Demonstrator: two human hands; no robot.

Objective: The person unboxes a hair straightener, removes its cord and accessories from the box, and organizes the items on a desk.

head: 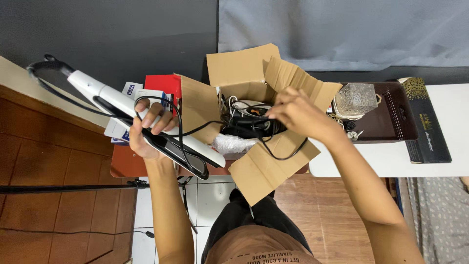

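My left hand grips a white and black hair straightener, held out left of an open cardboard box. Its black cord runs from my left hand across into the box. My right hand reaches over the box opening and pinches the cord there. Inside the box lie tangled black cables, a white device and a clear plastic bag.
Red and white small boxes sit behind the straightener on a small brown table. A dark brown tray with a cut-glass jar and a black flat box lie on a white table at right. A black stand leg crosses the floor at left.
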